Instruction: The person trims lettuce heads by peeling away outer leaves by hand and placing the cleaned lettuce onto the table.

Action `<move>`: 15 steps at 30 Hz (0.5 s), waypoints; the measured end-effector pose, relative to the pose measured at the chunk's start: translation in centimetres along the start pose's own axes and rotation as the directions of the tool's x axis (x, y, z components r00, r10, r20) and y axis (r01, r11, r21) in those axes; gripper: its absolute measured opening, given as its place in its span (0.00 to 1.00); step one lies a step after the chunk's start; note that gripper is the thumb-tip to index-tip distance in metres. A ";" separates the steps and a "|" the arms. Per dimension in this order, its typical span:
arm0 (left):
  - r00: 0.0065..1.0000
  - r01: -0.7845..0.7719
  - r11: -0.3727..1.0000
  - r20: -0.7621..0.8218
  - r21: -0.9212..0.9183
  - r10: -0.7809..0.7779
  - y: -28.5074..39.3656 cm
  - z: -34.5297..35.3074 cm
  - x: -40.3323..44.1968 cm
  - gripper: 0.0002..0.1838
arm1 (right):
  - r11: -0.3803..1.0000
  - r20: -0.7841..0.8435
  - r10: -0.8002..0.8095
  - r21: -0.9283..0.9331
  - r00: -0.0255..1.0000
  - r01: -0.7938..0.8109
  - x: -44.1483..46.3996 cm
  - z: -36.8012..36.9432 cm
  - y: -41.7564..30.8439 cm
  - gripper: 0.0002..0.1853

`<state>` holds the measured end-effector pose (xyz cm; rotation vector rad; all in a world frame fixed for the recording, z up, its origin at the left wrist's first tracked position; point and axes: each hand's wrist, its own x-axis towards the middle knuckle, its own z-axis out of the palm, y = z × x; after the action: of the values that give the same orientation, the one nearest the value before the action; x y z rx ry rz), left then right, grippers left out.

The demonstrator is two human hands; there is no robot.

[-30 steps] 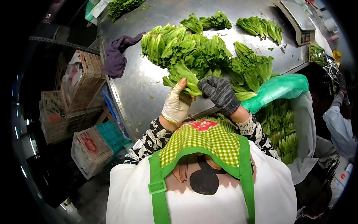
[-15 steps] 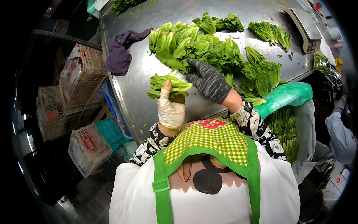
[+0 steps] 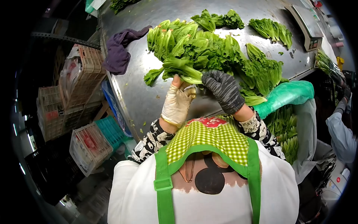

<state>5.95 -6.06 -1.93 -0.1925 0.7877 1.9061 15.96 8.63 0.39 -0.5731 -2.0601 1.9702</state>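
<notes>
A head of leafy lettuce (image 3: 179, 68) is held sideways over the metal table, its pale base toward the right. My right hand (image 3: 223, 91), in a dark grey glove, has its fingers closed on that base end. My left hand (image 3: 176, 104), in a pale thin glove with the thumb tip bare, is just below the lettuce. Its thumb is up against the underside, and its loosely bent fingers are apart with nothing visible between them. A leafy piece (image 3: 153, 76) shows left of the held head. Right behind lies a large pile of lettuce (image 3: 209, 46).
The metal table (image 3: 140, 89) holds a purple cloth (image 3: 118, 56), more lettuce (image 3: 271, 30) and a scale (image 3: 306, 28). A green plastic bag (image 3: 287, 98) hangs beside a lettuce-filled container (image 3: 287, 130) on the right. Crates (image 3: 89, 143) stand left. Another person's sleeve (image 3: 341, 130) shows far right.
The lettuce has moved up and right from my left hand's grasp, and my right hand has closed on its base. My left hand has opened and shifted slightly right.
</notes>
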 end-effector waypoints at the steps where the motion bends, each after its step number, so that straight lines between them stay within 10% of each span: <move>1: 1.000 0.007 0.999 -0.015 0.042 -0.006 -0.4 -0.2 0.2 0.26 | 0.983 0.040 -0.150 -0.099 0.988 0.154 -0.1 -0.3 0.9 0.09; 7: 0.995 -0.044 0.998 -0.082 0.042 0.047 -1.4 0.5 0.8 0.16 | 0.896 0.167 -0.296 -0.293 0.941 0.334 -0.3 -0.4 2.1 0.11; 13: 0.993 -0.027 0.997 -0.111 0.067 0.034 -1.6 0.2 0.8 0.15 | 0.960 0.153 0.232 0.122 0.961 -0.251 -0.1 0.1 0.7 0.09; 15: 0.992 -0.055 0.993 -0.107 0.108 0.066 -1.7 0.2 0.7 0.14 | 0.971 0.051 0.207 0.113 0.977 -0.212 -0.1 0.5 1.3 0.10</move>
<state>7.12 -4.98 -2.83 -0.2129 0.9753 1.9181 16.03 8.14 -0.90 -0.7609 -1.9589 2.2186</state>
